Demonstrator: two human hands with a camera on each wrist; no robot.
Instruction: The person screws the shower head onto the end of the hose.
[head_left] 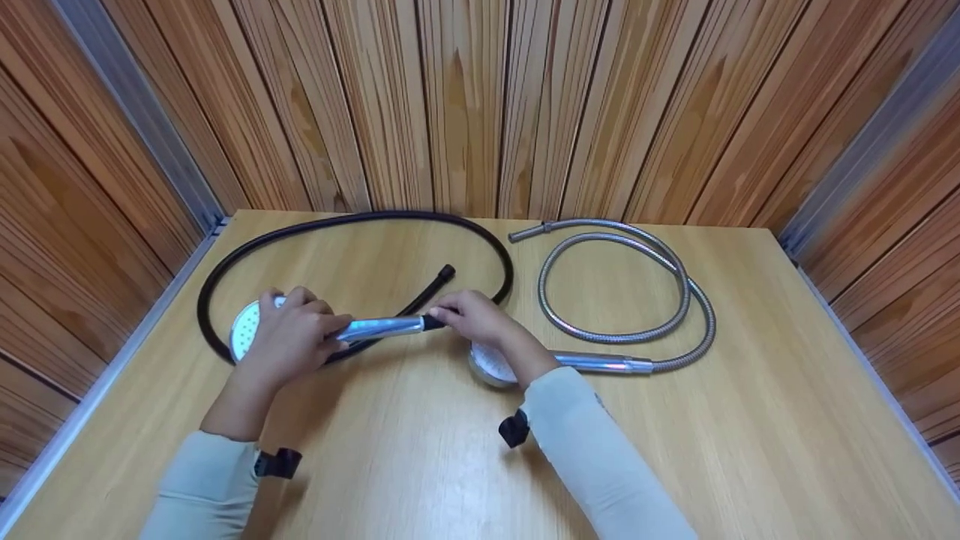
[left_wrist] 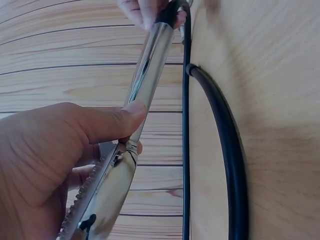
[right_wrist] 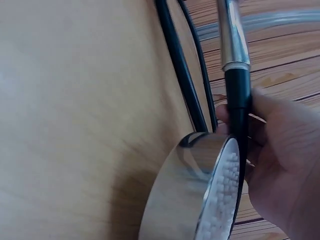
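My left hand (head_left: 292, 337) grips a chrome shower head (head_left: 384, 328) around its neck, the white nozzle face showing at the left. In the left wrist view, the thumb presses along the chrome handle (left_wrist: 152, 75). My right hand (head_left: 480, 319) pinches the black end fitting of a black shower hose (head_left: 360, 217) at the handle's end. Fitting and handle stand in line and touch in the right wrist view, where the black fitting (right_wrist: 237, 87) meets the chrome rim. The hose loops behind both hands, its other end (head_left: 446, 272) lying loose inside the loop.
A second chrome shower head (head_left: 600, 364) lies under and beside my right forearm, joined to a coiled silver metal hose (head_left: 611, 339). That hose's free end (head_left: 527, 233) lies near the table's back edge. Wood-plank walls (head_left: 465, 112) enclose the table (head_left: 420, 465) at the back and sides.
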